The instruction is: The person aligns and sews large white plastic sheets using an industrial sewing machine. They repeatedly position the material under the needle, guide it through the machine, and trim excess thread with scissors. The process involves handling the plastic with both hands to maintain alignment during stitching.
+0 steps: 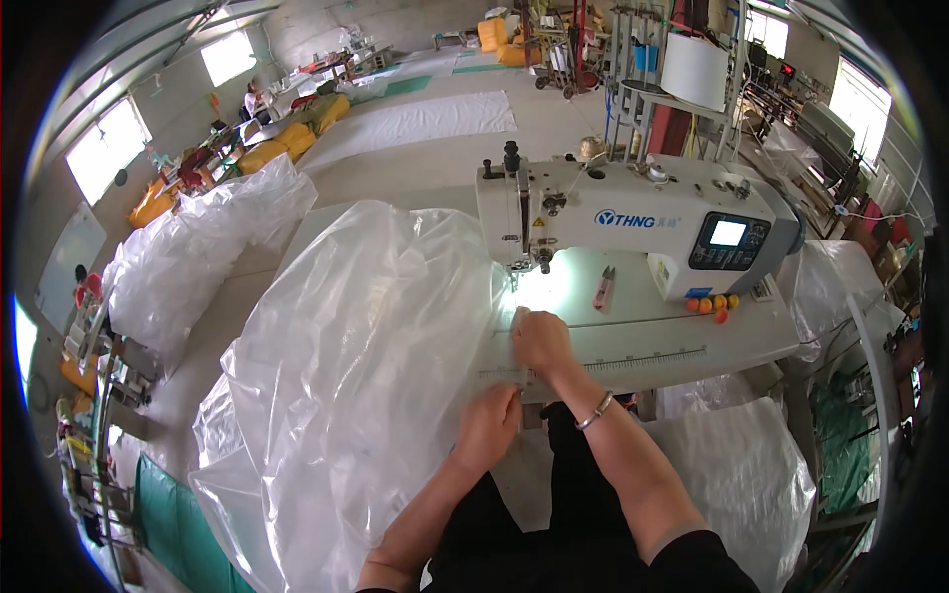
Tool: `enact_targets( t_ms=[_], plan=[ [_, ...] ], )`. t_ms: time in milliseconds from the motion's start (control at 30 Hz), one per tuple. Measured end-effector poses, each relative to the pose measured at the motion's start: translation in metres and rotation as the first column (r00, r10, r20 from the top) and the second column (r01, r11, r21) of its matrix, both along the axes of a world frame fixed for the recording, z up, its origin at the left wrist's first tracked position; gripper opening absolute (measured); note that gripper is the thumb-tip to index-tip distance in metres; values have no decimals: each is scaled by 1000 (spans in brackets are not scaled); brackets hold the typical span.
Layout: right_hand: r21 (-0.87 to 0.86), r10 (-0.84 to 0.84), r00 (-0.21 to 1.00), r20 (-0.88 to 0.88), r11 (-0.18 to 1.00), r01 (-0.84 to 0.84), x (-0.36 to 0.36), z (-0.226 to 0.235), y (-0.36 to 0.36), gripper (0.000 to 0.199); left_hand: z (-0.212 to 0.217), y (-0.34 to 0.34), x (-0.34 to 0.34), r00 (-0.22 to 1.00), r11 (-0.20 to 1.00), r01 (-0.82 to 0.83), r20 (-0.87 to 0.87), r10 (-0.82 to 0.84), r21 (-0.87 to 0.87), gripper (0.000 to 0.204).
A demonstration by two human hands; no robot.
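Observation:
A large sheet of clear plastic film lies in folds over the left side of the sewing table and hangs off its front. My right hand is closed on the film's right edge, just in front of the lit needle area. Closer to me, at the table's front edge, my left hand is closed on the same edge; its fingertips are partly hidden. The white industrial sewing machine stands beyond my hands, its presser foot beside the film. Pink-handled thread snips lie right of the needle.
Several small orange fruits sit by the machine's control panel. A large white thread cone stands behind. More plastic film is heaped at the left and below right. Far left, a person sits near yellow sacks.

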State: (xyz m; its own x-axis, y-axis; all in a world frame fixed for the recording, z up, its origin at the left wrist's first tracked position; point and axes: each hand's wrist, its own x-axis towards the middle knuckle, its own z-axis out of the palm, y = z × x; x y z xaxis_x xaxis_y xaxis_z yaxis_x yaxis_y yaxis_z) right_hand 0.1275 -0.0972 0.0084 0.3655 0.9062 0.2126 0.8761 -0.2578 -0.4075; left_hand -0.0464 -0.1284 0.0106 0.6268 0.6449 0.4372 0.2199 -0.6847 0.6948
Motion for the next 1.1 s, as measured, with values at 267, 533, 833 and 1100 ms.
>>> enact_targets(
  t_ms=[267, 533, 833, 1100],
  plan=[
    [-44, -56, 997, 53, 997, 58, 12, -2, 8, 15, 8, 1, 27, 992, 960, 70, -79, -95, -272, 16],
    [210, 11, 999, 31, 978, -18, -38, -2, -89, 7, 31, 29, 19, 988, 962, 93, -146, -56, 257, 25],
    [283, 15, 999, 42, 959, -26, -49, -4, -94, 8, 3, 52, 27, 967, 942, 134, -250, -56, 308, 25],
    [166, 59, 985, 165, 982, -87, -25, -3, -50, 21, -3, 110, 52, 977, 954, 115, -204, -58, 277, 24]
  ],
)
